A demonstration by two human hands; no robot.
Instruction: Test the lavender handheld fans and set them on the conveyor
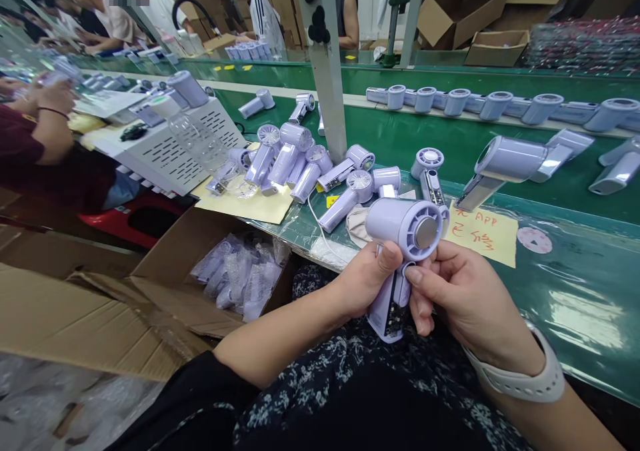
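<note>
A lavender handheld fan (400, 228) is upright above my lap, its round silver-centred head tilted toward the right. My left hand (367, 274) is closed around its neck and handle from the left, thumb up against the head. My right hand (457, 288) grips the handle from the right, thumb pressed just below the head beside a narrow lavender strip. Down the handle's front, dark circuit parts (396, 316) lie exposed. Fingers hide part of the handle. Close behind the fan, a beige cloth-like piece (357, 226) rests on the bench.
Several lavender fans (285, 154) crowd the green bench (575, 284). Beyond them, a row of fans (457, 102) lies on the line. A metal post (325, 71) stands behind. Bagged fans fill a cardboard box (165, 251) at lower left. Co-workers (45, 118) are at left and behind.
</note>
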